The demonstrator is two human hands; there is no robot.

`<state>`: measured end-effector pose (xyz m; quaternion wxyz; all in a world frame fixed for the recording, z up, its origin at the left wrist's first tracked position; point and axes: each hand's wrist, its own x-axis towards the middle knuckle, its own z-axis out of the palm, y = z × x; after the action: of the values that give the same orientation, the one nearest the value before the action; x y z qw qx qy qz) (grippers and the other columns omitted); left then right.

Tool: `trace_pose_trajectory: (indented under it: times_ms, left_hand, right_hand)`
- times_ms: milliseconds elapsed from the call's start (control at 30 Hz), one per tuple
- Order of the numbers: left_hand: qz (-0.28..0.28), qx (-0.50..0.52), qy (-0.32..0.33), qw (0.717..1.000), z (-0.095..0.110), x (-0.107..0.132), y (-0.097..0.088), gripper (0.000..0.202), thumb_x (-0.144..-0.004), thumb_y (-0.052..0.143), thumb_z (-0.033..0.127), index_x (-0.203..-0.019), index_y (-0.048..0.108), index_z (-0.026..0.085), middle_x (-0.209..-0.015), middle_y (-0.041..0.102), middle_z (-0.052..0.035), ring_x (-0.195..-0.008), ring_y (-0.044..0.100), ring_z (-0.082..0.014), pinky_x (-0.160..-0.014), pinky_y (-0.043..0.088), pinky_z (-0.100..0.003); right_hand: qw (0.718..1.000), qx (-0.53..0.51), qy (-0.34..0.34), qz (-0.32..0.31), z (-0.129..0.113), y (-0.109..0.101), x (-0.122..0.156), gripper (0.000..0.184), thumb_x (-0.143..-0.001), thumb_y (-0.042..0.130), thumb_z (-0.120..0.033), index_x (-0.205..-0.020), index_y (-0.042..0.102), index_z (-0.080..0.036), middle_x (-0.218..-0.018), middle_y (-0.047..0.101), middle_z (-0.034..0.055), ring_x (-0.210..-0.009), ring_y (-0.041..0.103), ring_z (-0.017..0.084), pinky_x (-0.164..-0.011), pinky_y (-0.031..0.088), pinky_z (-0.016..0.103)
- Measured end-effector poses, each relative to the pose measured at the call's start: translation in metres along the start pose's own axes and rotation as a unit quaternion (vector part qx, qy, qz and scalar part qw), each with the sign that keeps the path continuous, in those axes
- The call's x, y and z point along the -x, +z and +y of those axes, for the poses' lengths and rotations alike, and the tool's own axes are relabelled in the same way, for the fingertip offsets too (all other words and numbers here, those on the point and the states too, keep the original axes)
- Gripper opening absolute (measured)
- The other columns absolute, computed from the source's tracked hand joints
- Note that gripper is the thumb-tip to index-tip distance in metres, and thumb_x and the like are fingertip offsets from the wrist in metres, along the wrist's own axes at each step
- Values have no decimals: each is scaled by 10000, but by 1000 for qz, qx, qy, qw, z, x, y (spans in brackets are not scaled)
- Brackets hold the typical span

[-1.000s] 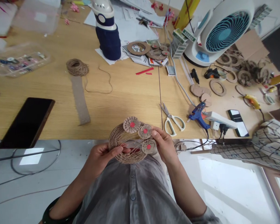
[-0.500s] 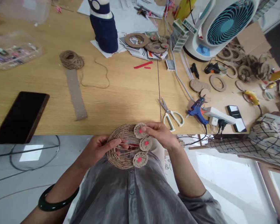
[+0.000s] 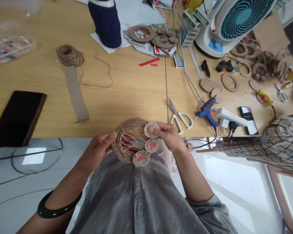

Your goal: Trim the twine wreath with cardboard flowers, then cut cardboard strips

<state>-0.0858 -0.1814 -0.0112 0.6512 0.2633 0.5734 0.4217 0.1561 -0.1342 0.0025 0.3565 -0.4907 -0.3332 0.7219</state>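
Between my two hands is a twine-wrapped wreath (image 3: 123, 151), held over my lap just off the table's front edge. Three round burlap rosettes (image 3: 141, 158) with red centres sit along its right side. My left hand (image 3: 100, 148) pinches the ring's left rim, thumb on top. At the upper right, my right hand (image 3: 167, 135) grips the wreath at the top rosette (image 3: 150, 129), its thumb covering that rosette's centre. White-handled scissors (image 3: 177, 115) lie open on the table close to my right hand.
A blue glue gun (image 3: 207, 113) and a power strip (image 3: 230, 117) lie to the right. Twine (image 3: 69, 55) and a burlap strip (image 3: 76, 94) lie left, beside a dark tablet (image 3: 18, 118). A fan (image 3: 231, 29) stands behind. Another person's checked sleeve (image 3: 280, 136) is at far right.
The wreath has turned clockwise and tilted, its rosettes shifting round. My left fingers have left the ring's middle and now hold its outer left rim. The view has shifted slightly.
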Motion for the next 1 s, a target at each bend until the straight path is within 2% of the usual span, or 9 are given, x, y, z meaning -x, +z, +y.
trace_pose_trajectory:
  times_ms: [100,233,367,500,600,700,800,900,1000]
  left_hand:
    - [-63,-26,-7,998,-2,3,4,347,-752,809,537,-858,826,207,-879,811,-90,-906,758,-315,-772,632,-380]
    - [-53,-52,-32,997,-1,3,6,368,-731,839,493,-944,821,194,-895,818,-97,-855,771,-299,-732,641,-355]
    - [-39,-8,-27,999,4,-5,6,401,-723,848,480,-987,812,180,-905,819,-106,-836,773,-297,-721,647,-365]
    - [17,73,25,997,9,-21,11,342,-696,872,439,-911,812,180,-865,820,-73,-804,767,-245,-710,637,-299]
    - [68,159,51,984,17,-41,21,269,-670,898,336,-862,798,178,-822,813,-38,-736,750,-174,-638,604,-210]
    - [87,226,79,967,30,-67,37,183,-725,851,263,-858,769,169,-849,808,-25,-745,746,-142,-641,595,-190]
    - [87,277,104,951,49,-91,54,111,-791,789,207,-866,742,141,-842,795,-38,-746,742,-138,-667,596,-197]
    - [76,294,123,945,70,-113,73,75,-848,737,183,-901,730,131,-862,790,-53,-778,743,-137,-699,591,-200]
    - [72,293,139,943,89,-133,91,64,-887,693,180,-905,721,125,-873,787,-70,-802,745,-142,-747,596,-221]
  right_hand:
    - [999,8,-3,36,3,-4,-2,340,-579,899,-484,-727,797,-196,-639,730,-25,-583,615,127,-589,495,253]
    - [996,56,-7,62,1,-7,-4,396,-609,864,-569,-688,779,-190,-542,651,-49,-476,494,83,-489,420,217]
    - [986,81,-97,110,-6,-15,-8,459,-760,736,-643,-831,786,-192,-752,760,23,-662,674,168,-651,564,292]
    - [906,169,-281,267,-14,-34,-14,320,-909,634,-500,-894,760,-206,-908,785,62,-834,717,201,-791,570,320]
    - [838,273,-348,320,-12,-46,-17,246,-953,581,-385,-882,742,-213,-878,777,60,-825,713,200,-797,545,318]
    - [800,367,-364,306,-3,-42,-21,243,-975,512,-301,-914,731,-216,-883,770,63,-767,688,189,-745,523,312]
    - [779,478,-338,223,7,-22,-36,275,-952,445,-192,-969,720,-199,-924,772,79,-754,668,183,-760,513,311]
    - [769,521,-328,170,6,7,-68,233,-894,511,-151,-966,726,-204,-946,780,76,-876,673,207,-798,496,301]
    - [762,541,-317,162,-8,31,-115,209,-894,518,-152,-947,717,-188,-960,771,101,-903,652,223,-766,467,297]
